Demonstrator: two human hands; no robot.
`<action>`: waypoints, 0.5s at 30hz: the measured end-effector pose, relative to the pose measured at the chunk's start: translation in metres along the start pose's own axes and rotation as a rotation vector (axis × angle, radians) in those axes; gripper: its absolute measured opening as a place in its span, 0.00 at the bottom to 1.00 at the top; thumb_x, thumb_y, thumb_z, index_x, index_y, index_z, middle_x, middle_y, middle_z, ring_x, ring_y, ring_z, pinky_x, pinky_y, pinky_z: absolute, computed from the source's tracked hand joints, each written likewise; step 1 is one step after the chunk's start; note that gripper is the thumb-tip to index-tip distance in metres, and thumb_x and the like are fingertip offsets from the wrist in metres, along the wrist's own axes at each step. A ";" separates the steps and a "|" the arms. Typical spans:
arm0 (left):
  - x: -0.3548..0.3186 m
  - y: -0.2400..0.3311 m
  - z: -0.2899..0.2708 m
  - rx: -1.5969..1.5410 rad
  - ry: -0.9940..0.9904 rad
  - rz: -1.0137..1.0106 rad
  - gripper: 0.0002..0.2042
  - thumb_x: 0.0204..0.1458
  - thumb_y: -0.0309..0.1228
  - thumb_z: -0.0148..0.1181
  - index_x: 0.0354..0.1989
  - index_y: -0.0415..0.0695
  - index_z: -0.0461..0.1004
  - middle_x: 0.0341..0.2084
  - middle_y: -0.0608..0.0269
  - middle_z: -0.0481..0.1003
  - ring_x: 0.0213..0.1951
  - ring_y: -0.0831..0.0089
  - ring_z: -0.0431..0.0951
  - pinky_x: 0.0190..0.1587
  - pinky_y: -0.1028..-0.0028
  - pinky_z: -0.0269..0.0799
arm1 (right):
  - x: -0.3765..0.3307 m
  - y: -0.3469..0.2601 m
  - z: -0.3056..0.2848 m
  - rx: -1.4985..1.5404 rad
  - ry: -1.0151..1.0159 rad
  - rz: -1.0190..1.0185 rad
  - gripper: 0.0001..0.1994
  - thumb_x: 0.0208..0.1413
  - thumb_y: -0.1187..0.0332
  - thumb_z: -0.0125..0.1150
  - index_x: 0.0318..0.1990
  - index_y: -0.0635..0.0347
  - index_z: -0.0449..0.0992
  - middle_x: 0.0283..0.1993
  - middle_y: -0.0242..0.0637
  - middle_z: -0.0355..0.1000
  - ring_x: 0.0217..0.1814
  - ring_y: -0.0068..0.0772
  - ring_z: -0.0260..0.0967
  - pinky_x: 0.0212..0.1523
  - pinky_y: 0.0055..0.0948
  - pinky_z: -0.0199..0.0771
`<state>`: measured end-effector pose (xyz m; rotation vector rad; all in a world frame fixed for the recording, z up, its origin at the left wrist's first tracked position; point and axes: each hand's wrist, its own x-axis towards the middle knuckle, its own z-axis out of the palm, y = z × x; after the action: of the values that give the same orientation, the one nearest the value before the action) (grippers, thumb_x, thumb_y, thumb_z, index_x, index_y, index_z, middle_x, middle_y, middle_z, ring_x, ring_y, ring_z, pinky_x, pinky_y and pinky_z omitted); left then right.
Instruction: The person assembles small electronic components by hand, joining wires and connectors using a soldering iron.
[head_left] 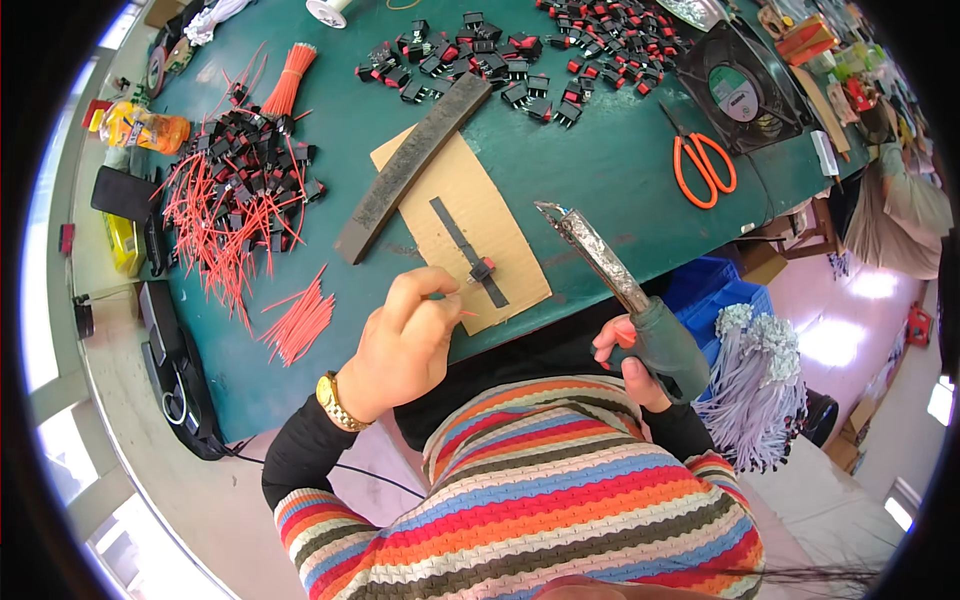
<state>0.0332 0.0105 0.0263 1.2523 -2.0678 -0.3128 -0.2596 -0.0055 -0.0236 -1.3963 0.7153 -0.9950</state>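
A soldering iron (620, 290) is gripped in the closed right hand (630, 365), tip raised off the bench. A thin red wire (452, 303) is pinched in the left hand (405, 345), beside a small switch (483, 270) seated on the cardboard (480, 215). Soldering appears imminent; the tip must be lowered precisely onto the terminal. Wired switches (245, 180) lie beyond.

Orange-handled scissors (703, 165) lie on the green worktop (600, 170), just beside a black square cooling fan (742, 92). Small black-and-red rocker switches (520, 55) are scattered along the far edge. A tied bundle of red wires (290, 80) lies far left, near a long dark curved strip (410, 165).
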 end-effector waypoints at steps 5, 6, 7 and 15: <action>0.009 -0.003 0.000 -0.048 -0.055 0.084 0.12 0.37 0.16 0.66 0.30 0.39 0.71 0.36 0.54 0.71 0.24 0.69 0.72 0.22 0.73 0.68 | -0.001 -0.004 0.002 -0.075 -0.024 0.020 0.12 0.50 0.74 0.54 0.44 0.64 0.71 0.34 0.39 0.73 0.30 0.27 0.71 0.33 0.25 0.73; 0.011 -0.004 -0.001 -0.033 -0.111 0.112 0.12 0.37 0.17 0.67 0.29 0.40 0.71 0.36 0.55 0.71 0.24 0.70 0.72 0.21 0.73 0.68 | 0.000 -0.005 0.003 -0.076 -0.024 0.020 0.12 0.50 0.74 0.54 0.44 0.64 0.71 0.34 0.39 0.73 0.30 0.27 0.71 0.33 0.25 0.73; 0.011 -0.005 -0.001 -0.034 -0.110 0.113 0.12 0.37 0.17 0.67 0.29 0.40 0.71 0.36 0.55 0.71 0.24 0.70 0.72 0.21 0.73 0.68 | 0.001 -0.006 0.003 -0.103 -0.031 0.012 0.12 0.49 0.75 0.54 0.43 0.64 0.71 0.34 0.38 0.72 0.30 0.27 0.71 0.33 0.25 0.72; 0.009 -0.023 0.009 0.038 -0.076 0.309 0.09 0.35 0.15 0.61 0.23 0.37 0.68 0.42 0.47 0.75 0.24 0.65 0.73 0.24 0.71 0.68 | 0.006 -0.019 0.013 -0.128 -0.028 0.072 0.11 0.44 0.80 0.54 0.38 0.63 0.72 0.31 0.34 0.71 0.29 0.25 0.70 0.31 0.23 0.71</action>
<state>0.0404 -0.0100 0.0110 0.9354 -2.3015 -0.1810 -0.2479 -0.0034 -0.0029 -1.4813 0.8144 -0.8840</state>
